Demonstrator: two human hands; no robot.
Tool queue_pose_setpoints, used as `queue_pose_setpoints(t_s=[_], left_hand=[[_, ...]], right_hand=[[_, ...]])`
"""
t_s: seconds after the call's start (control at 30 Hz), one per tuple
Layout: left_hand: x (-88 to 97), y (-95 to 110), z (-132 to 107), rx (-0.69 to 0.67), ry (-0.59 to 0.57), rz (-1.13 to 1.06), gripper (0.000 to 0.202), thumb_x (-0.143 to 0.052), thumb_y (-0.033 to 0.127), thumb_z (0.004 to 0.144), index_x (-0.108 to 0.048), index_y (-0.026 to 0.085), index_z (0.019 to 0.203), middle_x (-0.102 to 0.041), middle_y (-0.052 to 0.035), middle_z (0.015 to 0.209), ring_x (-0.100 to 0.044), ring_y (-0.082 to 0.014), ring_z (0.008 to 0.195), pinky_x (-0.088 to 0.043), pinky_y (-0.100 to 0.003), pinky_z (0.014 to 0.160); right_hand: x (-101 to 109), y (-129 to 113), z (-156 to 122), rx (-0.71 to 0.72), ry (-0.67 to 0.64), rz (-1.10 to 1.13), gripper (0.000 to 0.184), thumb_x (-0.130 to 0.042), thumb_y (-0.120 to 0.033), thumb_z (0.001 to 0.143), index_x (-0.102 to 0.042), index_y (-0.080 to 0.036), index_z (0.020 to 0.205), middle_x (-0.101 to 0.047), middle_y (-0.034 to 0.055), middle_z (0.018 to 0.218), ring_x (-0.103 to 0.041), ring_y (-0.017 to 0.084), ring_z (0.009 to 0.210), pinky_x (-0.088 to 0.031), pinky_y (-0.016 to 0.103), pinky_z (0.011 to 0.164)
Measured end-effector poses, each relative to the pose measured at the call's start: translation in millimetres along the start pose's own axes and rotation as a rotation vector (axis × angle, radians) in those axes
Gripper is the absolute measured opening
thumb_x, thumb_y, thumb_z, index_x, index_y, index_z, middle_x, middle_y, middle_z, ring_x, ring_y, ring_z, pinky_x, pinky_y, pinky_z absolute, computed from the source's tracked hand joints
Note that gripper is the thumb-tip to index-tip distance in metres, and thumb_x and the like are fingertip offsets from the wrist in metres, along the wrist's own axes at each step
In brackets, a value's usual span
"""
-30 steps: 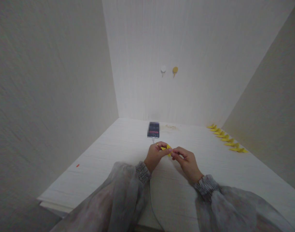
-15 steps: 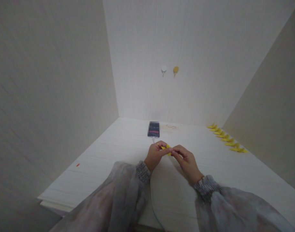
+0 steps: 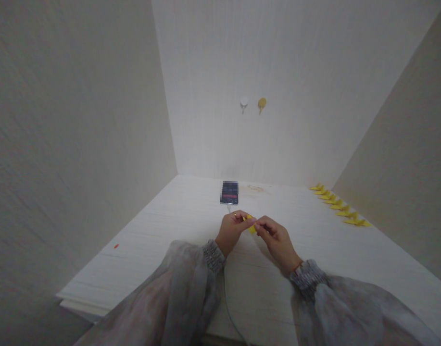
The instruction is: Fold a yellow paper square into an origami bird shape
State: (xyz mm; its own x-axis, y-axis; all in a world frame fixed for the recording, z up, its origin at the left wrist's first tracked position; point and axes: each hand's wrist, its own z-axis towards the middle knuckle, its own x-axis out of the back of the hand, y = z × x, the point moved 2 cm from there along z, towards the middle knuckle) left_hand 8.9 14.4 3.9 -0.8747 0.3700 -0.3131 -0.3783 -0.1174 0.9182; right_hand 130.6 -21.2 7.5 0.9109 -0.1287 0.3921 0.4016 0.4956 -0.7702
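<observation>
A small piece of folded yellow paper [image 3: 252,229] is pinched between my two hands above the white table. My left hand [image 3: 233,231] closes on its left side, with thumb and fingers pressed together. From the right, my right hand [image 3: 278,240] grips the paper's edge with thumb and fingertips. Both sets of fingertips nearly meet and cover much of the paper, so its exact fold cannot be made out. Several folded yellow paper cranes [image 3: 341,208] stand in a slanting row at the table's right side.
A phone [image 3: 230,193] lies near the back wall, with a cable [image 3: 227,300] running from it toward the front edge. A small red piece [image 3: 116,246] lies at the left. On the wall are a white hook [image 3: 244,103] and a yellow hook [image 3: 262,103].
The yellow paper has turned slightly between my fingertips, and more of it shows below them. Both hands stay in nearly the same place.
</observation>
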Motion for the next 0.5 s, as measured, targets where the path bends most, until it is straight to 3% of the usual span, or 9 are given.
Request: queue_pose_setpoints(t_s=[0.17, 0.5], left_hand=[[1.7, -0.8, -0.9, 0.01, 0.067, -0.014, 0.02, -0.064, 0.031, 0.059, -0.056, 0.012, 0.057, -0.053, 0.0027, 0.055, -0.044, -0.0067, 0.052, -0.035, -0.021, 0.054], [-0.8, 1.4, -2.1, 0.001, 0.087, -0.014, 0.024, -0.06, 0.034, 0.063, -0.055, 0.012, 0.056, -0.052, 0.002, 0.055, -0.043, -0.0073, 0.052, -0.035, -0.021, 0.054]], right_hand=[[-0.8, -6.2, 0.8, 0.029, -0.006, -0.033, 0.015, -0.045, -0.025, 0.078, -0.051, -0.018, 0.066, -0.048, -0.0005, 0.063, -0.045, 0.012, 0.062, -0.037, 0.023, 0.058], [-3.2, -4.7, -0.8, 0.037, -0.006, -0.074, 0.015, -0.044, -0.025, 0.079, -0.05, -0.018, 0.068, -0.049, 0.0001, 0.064, -0.045, 0.012, 0.061, -0.038, 0.023, 0.057]])
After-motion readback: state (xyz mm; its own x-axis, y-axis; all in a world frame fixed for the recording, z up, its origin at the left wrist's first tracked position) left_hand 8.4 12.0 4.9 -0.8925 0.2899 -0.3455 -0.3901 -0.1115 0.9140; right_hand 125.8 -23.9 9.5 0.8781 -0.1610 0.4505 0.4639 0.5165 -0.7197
